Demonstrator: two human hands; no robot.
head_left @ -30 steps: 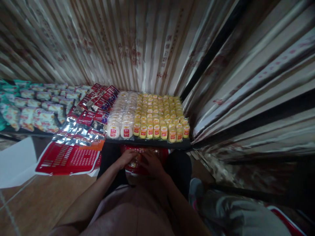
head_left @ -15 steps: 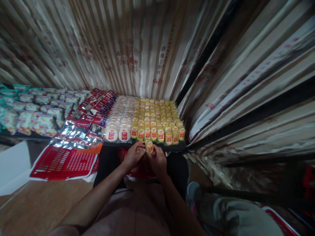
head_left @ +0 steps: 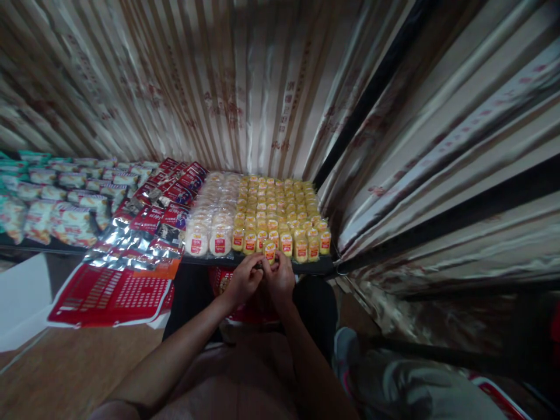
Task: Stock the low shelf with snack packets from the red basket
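A small yellow wrapped snack (head_left: 269, 250) with a red and white label stands upright at the shelf's front edge, held up before me. My right hand (head_left: 280, 281) pinches it from below and the right. Bent fingers of my left hand (head_left: 245, 279) close at its lower left side; the exact contact there is too dim to make out. Just behind lie rows of matching yellow snacks (head_left: 280, 207). Beside them are round white wrapped crackers (head_left: 212, 219) in two columns.
Red and silver pouches (head_left: 149, 216) and white snack bags (head_left: 72, 221) fill the shelf's left. A red basket (head_left: 114, 291) lies below, another red basket (head_left: 221, 281) between my knees. A pleated curtain (head_left: 262, 87) hangs behind. Another person's leg (head_left: 406, 379) is at right.
The held yellow snack has moved slightly up and right, toward the front row. Both hands have shifted with it, and the right fingers now sit lower on it.
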